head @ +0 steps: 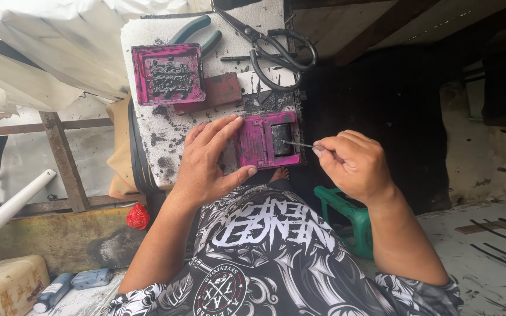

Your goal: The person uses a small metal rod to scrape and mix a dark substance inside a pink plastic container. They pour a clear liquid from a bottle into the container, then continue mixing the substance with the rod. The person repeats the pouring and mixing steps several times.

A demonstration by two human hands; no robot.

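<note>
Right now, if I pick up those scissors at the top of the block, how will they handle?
The scissors look like metal, so probably stiff and fairly heavy. They lie open, so the blades may swing. Black grit on the white block could make them grimy.

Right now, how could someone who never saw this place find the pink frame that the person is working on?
Look at the white, soot-stained block in front of the person. Two pink frames lie on it: the far one is square and holds a black lump. The worked pink frame lies at the near edge, steadied by the left hand, and the right hand pokes a thin metal pin into its dark opening.
</note>
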